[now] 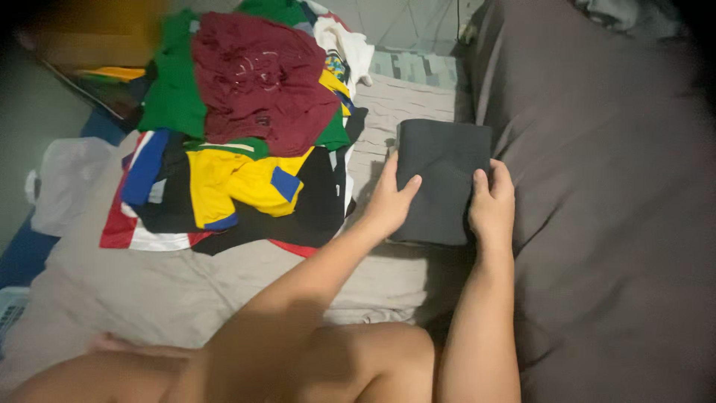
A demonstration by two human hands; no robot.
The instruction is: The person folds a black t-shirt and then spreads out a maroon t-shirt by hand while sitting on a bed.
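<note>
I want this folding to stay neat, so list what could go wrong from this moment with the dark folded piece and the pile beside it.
1. The folded dark garment lies where the flat sheet meets the grey duvet; it may tip or unfold once the left hand and right hand let go.
2. The loose clothes pile lies close by; a sliding piece could muddle the folded one.

Dim bed [186, 298], grey blanket [619, 186]
</note>
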